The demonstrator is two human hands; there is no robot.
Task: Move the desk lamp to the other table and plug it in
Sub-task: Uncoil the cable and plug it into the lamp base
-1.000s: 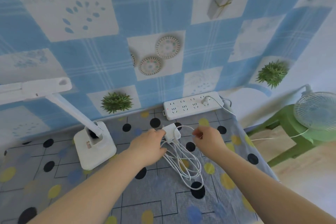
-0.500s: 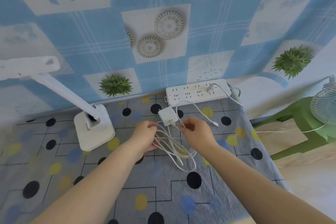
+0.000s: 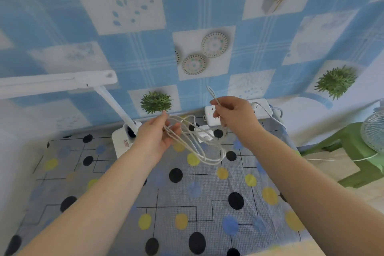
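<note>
The white desk lamp stands at the back left of the table, its base partly behind my left wrist and its long head reaching left. My left hand holds several loops of the white cable, which hang above the cloth. My right hand pinches the cable near its small end plug, which points up. The white power adapter lies on the table between my hands. Behind my right hand, a white power strip lies against the wall.
A cloth with black, yellow and blue dots covers the table. Another white plug and cord sit in the power strip's right end. A green stool with a small fan stands to the right, beyond the table edge.
Both hands have lifted off the table. My right hand raised the cable's end plug upward while my left hand gathered the loops. The adapter stayed on the cloth.
</note>
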